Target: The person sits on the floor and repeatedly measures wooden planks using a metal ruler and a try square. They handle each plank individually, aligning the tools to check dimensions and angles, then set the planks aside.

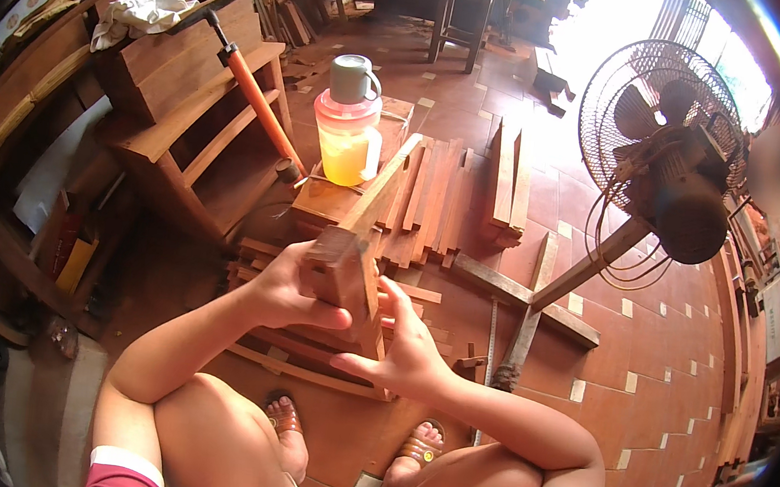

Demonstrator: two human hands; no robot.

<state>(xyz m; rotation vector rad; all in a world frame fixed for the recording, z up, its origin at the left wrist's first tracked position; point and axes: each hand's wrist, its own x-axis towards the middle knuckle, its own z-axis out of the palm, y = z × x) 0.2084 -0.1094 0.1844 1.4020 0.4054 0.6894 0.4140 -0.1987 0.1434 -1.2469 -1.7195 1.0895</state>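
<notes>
In front of me is a brown wooden piece, held up and tilted, with a long narrow bar running away from its near end. My left hand is closed round the left side of its thick near end, thumb toward me. My right hand is curved round the right, lower part of the same piece, with thumb and fingers apart on either side of it. Where its fingertips meet the wood is partly hidden. Below and beyond the hands lie stacked wooden strips.
A jug of yellow liquid with a grey cup on top stands on a wooden block. To the left, an orange hand pump leans by wooden furniture. A pedestal fan with a crossed wooden base stands at right. Two upright boards stand nearby.
</notes>
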